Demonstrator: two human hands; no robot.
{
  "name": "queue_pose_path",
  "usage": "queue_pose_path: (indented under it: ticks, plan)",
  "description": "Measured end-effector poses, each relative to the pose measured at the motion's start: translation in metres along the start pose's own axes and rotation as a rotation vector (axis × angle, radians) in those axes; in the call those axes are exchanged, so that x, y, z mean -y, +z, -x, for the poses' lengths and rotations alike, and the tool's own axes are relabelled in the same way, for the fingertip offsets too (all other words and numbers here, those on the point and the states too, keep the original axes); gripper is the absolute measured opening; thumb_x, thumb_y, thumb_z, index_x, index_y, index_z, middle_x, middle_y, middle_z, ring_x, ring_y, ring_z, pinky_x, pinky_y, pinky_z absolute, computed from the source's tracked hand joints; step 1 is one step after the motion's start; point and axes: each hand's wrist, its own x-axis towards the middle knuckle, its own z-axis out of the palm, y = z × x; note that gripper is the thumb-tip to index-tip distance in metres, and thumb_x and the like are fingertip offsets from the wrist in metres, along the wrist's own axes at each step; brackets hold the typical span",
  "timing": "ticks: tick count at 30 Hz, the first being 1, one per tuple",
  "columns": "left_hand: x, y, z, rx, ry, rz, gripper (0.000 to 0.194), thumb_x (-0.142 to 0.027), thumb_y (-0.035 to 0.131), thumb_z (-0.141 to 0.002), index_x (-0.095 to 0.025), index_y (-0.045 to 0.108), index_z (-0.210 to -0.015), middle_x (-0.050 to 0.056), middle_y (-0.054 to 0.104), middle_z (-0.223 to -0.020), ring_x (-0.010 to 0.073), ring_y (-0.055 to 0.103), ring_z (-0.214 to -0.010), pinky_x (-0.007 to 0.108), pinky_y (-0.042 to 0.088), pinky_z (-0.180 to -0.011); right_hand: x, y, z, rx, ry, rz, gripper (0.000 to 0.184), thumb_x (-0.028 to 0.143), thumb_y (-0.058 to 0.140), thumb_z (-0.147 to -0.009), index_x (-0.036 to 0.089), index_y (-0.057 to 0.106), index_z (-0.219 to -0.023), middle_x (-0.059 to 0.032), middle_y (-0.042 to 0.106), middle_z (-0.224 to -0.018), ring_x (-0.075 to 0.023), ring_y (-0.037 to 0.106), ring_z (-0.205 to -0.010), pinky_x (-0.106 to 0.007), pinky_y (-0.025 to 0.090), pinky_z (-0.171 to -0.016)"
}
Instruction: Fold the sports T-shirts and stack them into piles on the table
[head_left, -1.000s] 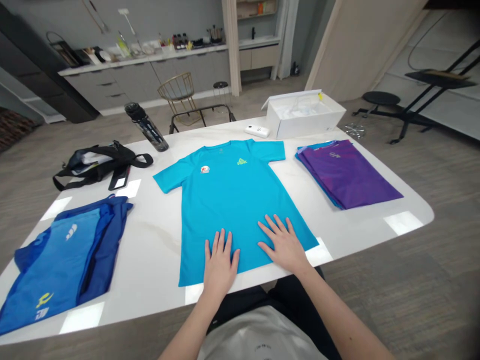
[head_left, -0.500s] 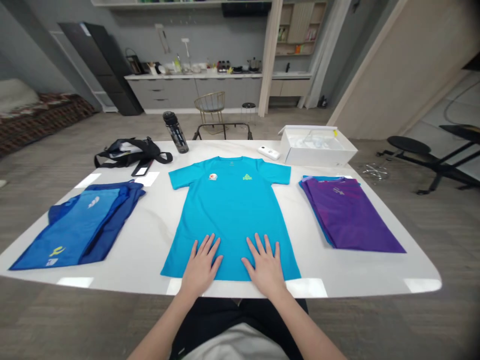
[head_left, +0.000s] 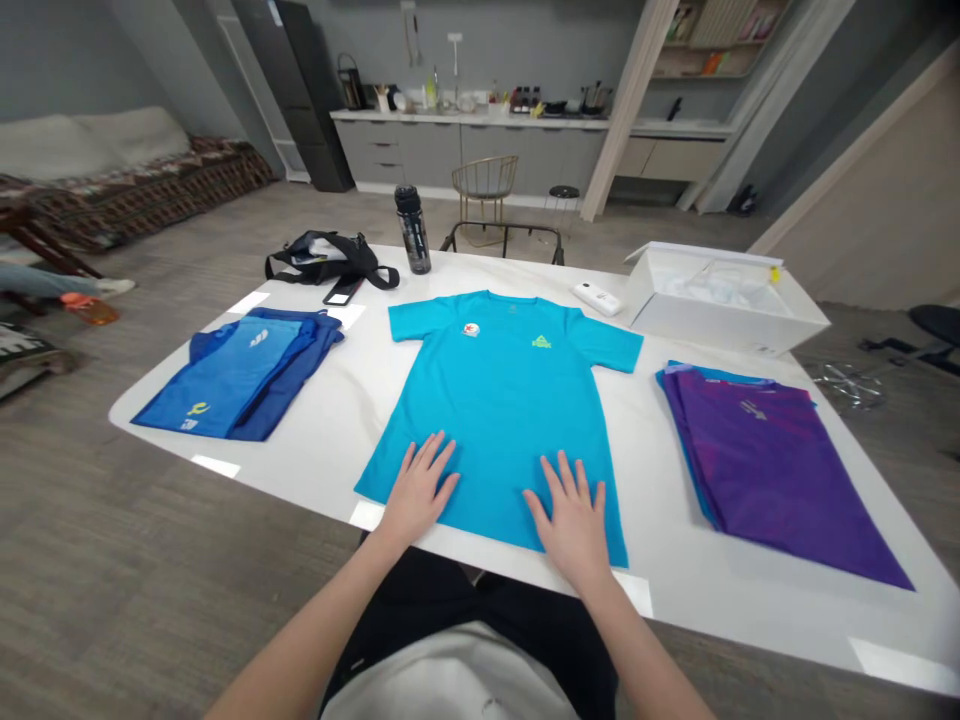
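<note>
A turquoise T-shirt (head_left: 510, 400) lies flat, front up, with its hem toward me and its short sleeves spread. It bears a small round badge and a green logo on the chest. My left hand (head_left: 418, 490) rests flat on its lower left part, fingers stretched. On the lower right part lies my right hand (head_left: 574, 520), palm down with fingers apart. Folded blue shirts (head_left: 232, 380) sit to the left on the table. To the right is a stack of folded shirts with a purple shirt (head_left: 780, 460) on top and blue cloth beneath.
The white table (head_left: 315, 430) also carries a black bag (head_left: 322, 258), a phone (head_left: 343, 291), a dark bottle (head_left: 413, 230), a small white device (head_left: 597, 299) and an open white box (head_left: 724, 300). A metal-framed chair (head_left: 506, 228) stands at the far edge.
The camera view has turned left and tilted, so the table appears slanted. Both hands stay flat on the turquoise T-shirt in about the same places.
</note>
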Motion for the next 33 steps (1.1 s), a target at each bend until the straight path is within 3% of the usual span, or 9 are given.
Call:
queue_pose_path:
  ticks: [3, 8, 17, 22, 26, 33]
  plan:
    - [0.02, 0.0, 0.003, -0.013, -0.033, -0.018, 0.053, -0.045, 0.033, -0.106, -0.02, 0.049, -0.151, 0.009, 0.037, -0.164, 0.0252, 0.033, -0.152, 0.049, 0.025, -0.125, -0.02, 0.003, 0.001, -0.02, -0.001, 0.02, 0.067, 0.061, 0.029, -0.104, 0.023, 0.037, -0.159, -0.0077, 0.027, -0.167, -0.0334, 0.022, -0.154, -0.06, 0.02, -0.123]
    - [0.04, 0.007, 0.008, -0.014, -0.012, -0.036, 0.058, -0.049, 0.033, -0.105, -0.02, 0.045, -0.154, 0.008, 0.037, -0.163, 0.0264, 0.033, -0.152, 0.052, 0.023, -0.126, -0.03, 0.01, 0.007, -0.07, -0.015, 0.054, 0.066, 0.06, 0.031, -0.104, 0.025, 0.034, -0.161, -0.005, 0.027, -0.168, -0.0293, 0.021, -0.155, -0.054, 0.018, -0.125]
    - [0.031, 0.005, 0.011, -0.111, -0.016, -0.043, 0.058, -0.047, 0.033, -0.105, -0.02, 0.044, -0.155, 0.011, 0.033, -0.165, 0.0281, 0.03, -0.153, 0.055, 0.021, -0.125, -0.023, 0.009, 0.009, -0.082, -0.005, 0.087, 0.066, 0.058, 0.029, -0.104, 0.026, 0.031, -0.161, -0.0057, 0.028, -0.167, -0.0308, 0.023, -0.154, -0.057, 0.016, -0.124]
    - [0.033, 0.006, 0.011, -0.052, -0.039, -0.037, 0.056, -0.049, 0.034, -0.104, -0.025, 0.047, -0.153, 0.011, 0.039, -0.162, 0.0302, 0.033, -0.151, 0.06, 0.022, -0.123, -0.027, 0.011, 0.009, -0.085, 0.004, 0.085, 0.069, 0.059, 0.029, -0.103, 0.023, 0.028, -0.162, -0.0058, 0.028, -0.167, -0.031, 0.023, -0.154, -0.056, 0.017, -0.124]
    - [0.036, 0.009, 0.016, -0.005, -0.069, -0.04, 0.059, -0.055, 0.036, -0.103, -0.031, 0.04, -0.157, 0.009, 0.034, -0.165, 0.0345, 0.028, -0.153, 0.068, 0.019, -0.12, -0.034, 0.01, 0.016, -0.048, -0.01, 0.089, 0.068, 0.061, 0.03, -0.103, 0.026, 0.03, -0.162, -0.0038, 0.026, -0.168, -0.0313, 0.021, -0.155, -0.056, 0.018, -0.124]
    - [0.031, 0.012, 0.039, 0.014, -0.057, -0.058, 0.065, -0.059, 0.035, -0.102, -0.031, 0.032, -0.16, 0.009, 0.028, -0.167, 0.0359, 0.025, -0.154, 0.07, 0.019, -0.119, -0.036, 0.01, 0.039, -0.011, -0.022, 0.095, 0.069, 0.064, 0.033, -0.102, 0.03, 0.029, -0.162, -0.0022, 0.025, -0.168, -0.0314, 0.019, -0.156, -0.057, 0.016, -0.125]
